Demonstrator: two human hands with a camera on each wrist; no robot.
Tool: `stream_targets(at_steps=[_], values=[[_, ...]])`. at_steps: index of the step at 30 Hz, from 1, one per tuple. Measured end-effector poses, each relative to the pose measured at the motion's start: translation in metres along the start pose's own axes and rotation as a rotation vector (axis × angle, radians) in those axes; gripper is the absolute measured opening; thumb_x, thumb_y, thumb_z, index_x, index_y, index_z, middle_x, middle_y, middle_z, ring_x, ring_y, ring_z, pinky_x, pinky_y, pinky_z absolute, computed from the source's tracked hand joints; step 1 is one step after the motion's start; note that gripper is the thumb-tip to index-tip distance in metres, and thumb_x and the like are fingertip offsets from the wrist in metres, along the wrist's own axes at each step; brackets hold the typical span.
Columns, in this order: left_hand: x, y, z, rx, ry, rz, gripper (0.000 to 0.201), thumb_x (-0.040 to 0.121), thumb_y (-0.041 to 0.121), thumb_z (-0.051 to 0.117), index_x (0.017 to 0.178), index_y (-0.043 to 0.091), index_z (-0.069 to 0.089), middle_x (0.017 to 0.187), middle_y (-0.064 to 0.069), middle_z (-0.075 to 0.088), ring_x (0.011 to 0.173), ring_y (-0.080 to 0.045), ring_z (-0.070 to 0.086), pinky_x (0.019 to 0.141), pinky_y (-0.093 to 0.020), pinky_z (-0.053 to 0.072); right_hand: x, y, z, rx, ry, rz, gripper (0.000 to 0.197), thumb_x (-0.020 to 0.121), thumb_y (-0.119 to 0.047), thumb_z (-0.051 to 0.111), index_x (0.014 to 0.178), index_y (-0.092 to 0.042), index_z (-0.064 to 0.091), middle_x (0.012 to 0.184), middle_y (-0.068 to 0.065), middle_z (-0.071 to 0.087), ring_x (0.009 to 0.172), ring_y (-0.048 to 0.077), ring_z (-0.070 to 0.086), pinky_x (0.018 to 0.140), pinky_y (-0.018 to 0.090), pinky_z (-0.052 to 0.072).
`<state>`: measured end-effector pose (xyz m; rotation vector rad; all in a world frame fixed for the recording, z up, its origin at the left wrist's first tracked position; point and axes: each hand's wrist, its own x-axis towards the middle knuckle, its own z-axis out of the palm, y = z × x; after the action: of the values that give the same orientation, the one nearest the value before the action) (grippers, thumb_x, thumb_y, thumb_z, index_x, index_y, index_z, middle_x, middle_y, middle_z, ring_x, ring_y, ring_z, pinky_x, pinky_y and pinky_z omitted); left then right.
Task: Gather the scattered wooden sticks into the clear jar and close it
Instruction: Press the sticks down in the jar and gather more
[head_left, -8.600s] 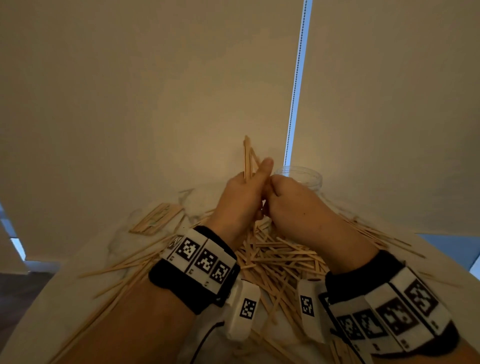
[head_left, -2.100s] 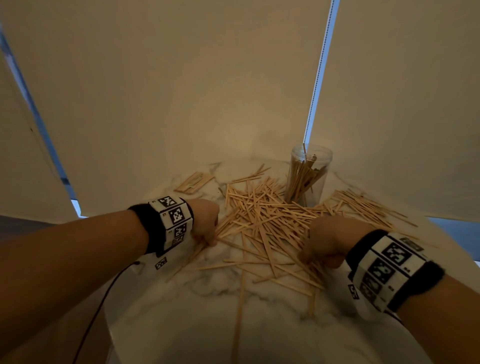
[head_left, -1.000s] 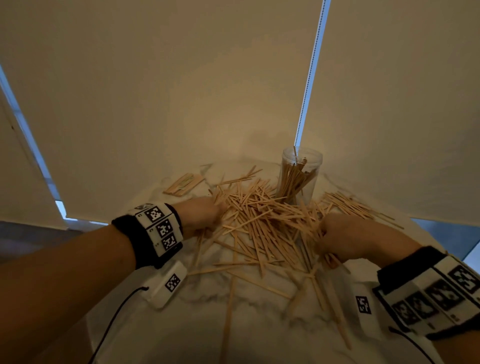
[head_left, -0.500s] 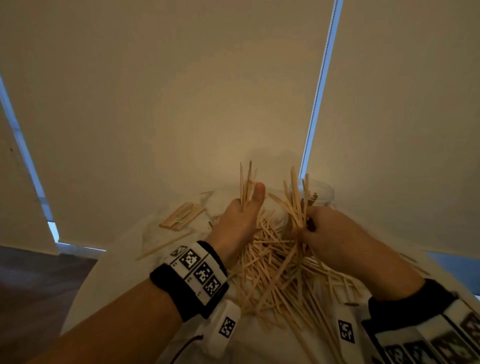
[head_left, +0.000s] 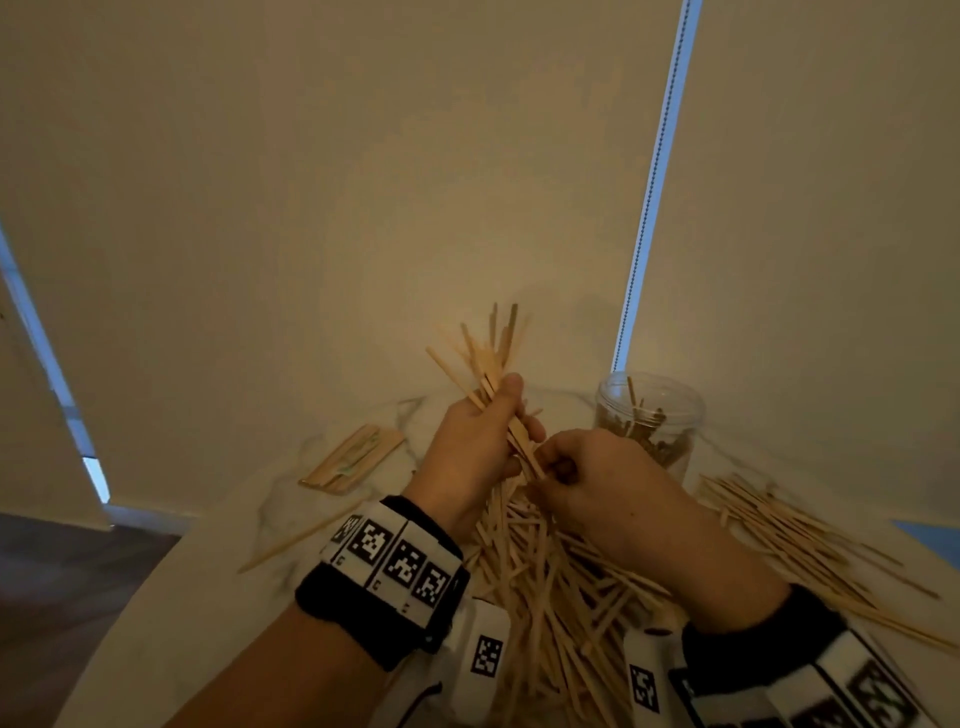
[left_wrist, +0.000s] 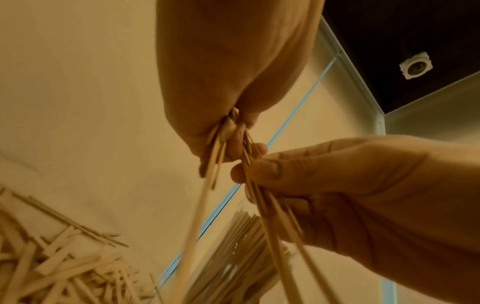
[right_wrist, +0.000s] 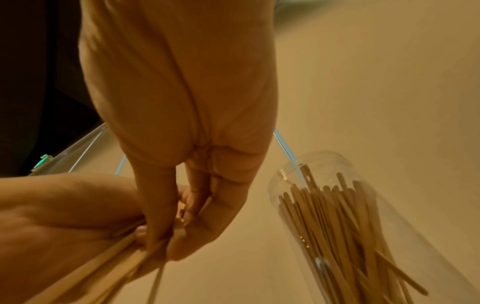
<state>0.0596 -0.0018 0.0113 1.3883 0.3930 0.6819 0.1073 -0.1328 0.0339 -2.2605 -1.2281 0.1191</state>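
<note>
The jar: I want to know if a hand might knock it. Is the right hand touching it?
Apart. The right wrist view shows bare background between the right hand and the jar; the hand grips sticks instead.

Bare forearms, each wearing a black wristband (head_left: 363, 608) faced with white panels that carry black-and-white square markers. A white module (head_left: 480, 660) bearing its own marker hangs below each wrist; a thin dark cable (head_left: 415, 699), possibly its lead, trails from the left one.
</note>
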Motion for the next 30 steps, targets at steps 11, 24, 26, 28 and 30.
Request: stream_targets(at_steps=[11, 24, 26, 28, 30], values=[[0.019, 0.008, -0.020, -0.221, 0.181, -0.007, 0.033, 0.103, 0.044, 0.048, 0.088, 0.015, 0.055, 0.059, 0.002, 0.051, 0.065, -0.018, 0.057, 0.071, -0.040, 0.053, 0.003, 0.024, -0.017, -0.135, -0.173, 0.054, 0.009, 0.089, -0.027, 0.070, 0.083, -0.031, 0.065, 0.088, -0.010, 0.066, 0.084, 0.009, 0.063, 0.076, 0.026, 0.052], [-0.038, 0.012, 0.050, 0.081, -0.392, 0.144, 0.039, 0.105, 0.044, 0.038, 0.095, 0.014, 0.060, 0.067, -0.006, 0.057, 0.056, -0.018, 0.055, 0.056, -0.032, 0.048, -0.005, 0.018, -0.060, 0.272, 0.584, -0.056, 0.007, 0.091, -0.024, 0.069, 0.098, -0.026, 0.070, 0.085, -0.010, 0.071, 0.074, 0.000, 0.069, 0.064, 0.011, 0.048], [-0.034, 0.015, 0.055, -0.058, -0.403, 0.150, 0.029, 0.105, 0.039, 0.041, 0.100, 0.013, 0.052, 0.067, -0.003, 0.037, 0.052, -0.012, 0.037, 0.051, -0.027, 0.033, -0.007, 0.017, -0.064, 0.345, 0.618, -0.062, 0.011, 0.090, -0.025, 0.070, 0.102, -0.026, 0.068, 0.088, -0.009, 0.070, 0.072, 0.001, 0.069, 0.065, 0.013, 0.051], [-0.032, 0.017, 0.058, -0.111, -0.428, 0.121, 0.030, 0.105, 0.035, 0.042, 0.113, 0.008, 0.051, 0.068, -0.004, 0.030, 0.051, -0.011, 0.031, 0.049, -0.025, 0.027, -0.008, 0.017, -0.068, 0.375, 0.621, -0.045, 0.025, 0.091, -0.030, 0.069, 0.115, -0.030, 0.061, 0.100, -0.011, 0.065, 0.080, 0.003, 0.067, 0.066, 0.013, 0.050], [-0.031, 0.015, 0.058, -0.114, -0.505, 0.087, 0.031, 0.104, 0.036, 0.042, 0.107, 0.012, 0.061, 0.065, -0.002, 0.030, 0.050, -0.011, 0.028, 0.049, -0.025, 0.025, -0.009, 0.016, -0.071, 0.398, 0.597, -0.004, 0.040, 0.095, -0.040, 0.062, 0.132, -0.034, 0.049, 0.110, -0.014, 0.059, 0.090, 0.003, 0.065, 0.062, 0.009, 0.048]])
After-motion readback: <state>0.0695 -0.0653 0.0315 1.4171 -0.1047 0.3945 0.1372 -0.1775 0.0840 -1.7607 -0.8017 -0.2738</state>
